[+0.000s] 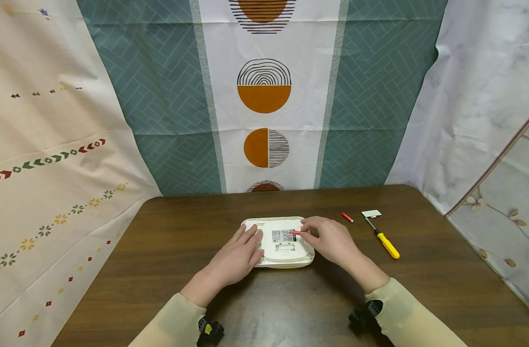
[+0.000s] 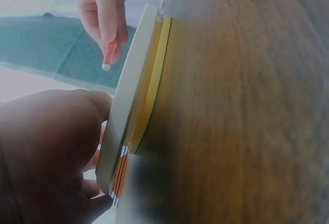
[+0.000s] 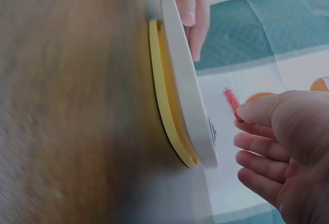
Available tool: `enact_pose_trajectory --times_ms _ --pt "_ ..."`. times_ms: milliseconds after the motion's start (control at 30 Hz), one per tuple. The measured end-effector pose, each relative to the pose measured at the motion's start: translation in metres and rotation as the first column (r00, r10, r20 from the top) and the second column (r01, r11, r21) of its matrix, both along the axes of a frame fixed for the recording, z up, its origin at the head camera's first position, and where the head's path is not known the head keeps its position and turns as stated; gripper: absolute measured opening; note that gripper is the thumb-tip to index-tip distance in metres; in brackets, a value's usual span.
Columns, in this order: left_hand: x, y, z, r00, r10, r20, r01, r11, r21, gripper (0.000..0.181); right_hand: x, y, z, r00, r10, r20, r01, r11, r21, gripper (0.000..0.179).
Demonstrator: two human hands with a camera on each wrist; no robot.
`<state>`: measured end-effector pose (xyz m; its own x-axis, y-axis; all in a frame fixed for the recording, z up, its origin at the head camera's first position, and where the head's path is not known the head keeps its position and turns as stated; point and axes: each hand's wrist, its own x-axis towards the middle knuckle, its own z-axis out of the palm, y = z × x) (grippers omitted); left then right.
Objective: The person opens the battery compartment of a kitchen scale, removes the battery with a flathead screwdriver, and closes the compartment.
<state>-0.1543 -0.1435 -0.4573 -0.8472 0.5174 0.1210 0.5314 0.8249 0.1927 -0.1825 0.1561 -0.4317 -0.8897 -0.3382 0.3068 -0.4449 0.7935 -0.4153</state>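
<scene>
A white device (image 1: 269,255) with a yellow underside (image 3: 163,88) lies on the table, its back turned up. On that back are a printed label (image 1: 282,235) and a small open battery compartment (image 1: 285,247). My left hand (image 1: 238,253) rests on the device's left side, fingers spread over its edge. Between thumb and index finger, my right hand (image 1: 331,238) pinches a small red battery (image 3: 231,100) above the label. The battery's silver end (image 2: 106,67) shows in the left wrist view.
Right of the device lie a second red battery (image 1: 347,217), a small white cover (image 1: 371,213) and a screwdriver with a yellow handle (image 1: 388,246). The brown table (image 1: 182,226) meets patterned curtains (image 1: 264,144) at its back and sides.
</scene>
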Motion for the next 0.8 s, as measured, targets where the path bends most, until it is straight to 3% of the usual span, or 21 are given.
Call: enact_pose_trajectory --times_ms 367,800 --pt "-0.001 0.001 0.000 1.000 -0.001 -0.009 0.001 1.000 0.000 0.060 -0.011 0.024 0.002 0.994 -0.111 -0.015 0.110 0.992 -0.063 0.015" --pt "-0.001 0.000 0.000 1.000 -0.004 -0.015 0.004 1.000 -0.008 0.060 -0.027 0.053 0.000 0.973 -0.229 -0.015 0.228 0.973 -0.043 0.017"
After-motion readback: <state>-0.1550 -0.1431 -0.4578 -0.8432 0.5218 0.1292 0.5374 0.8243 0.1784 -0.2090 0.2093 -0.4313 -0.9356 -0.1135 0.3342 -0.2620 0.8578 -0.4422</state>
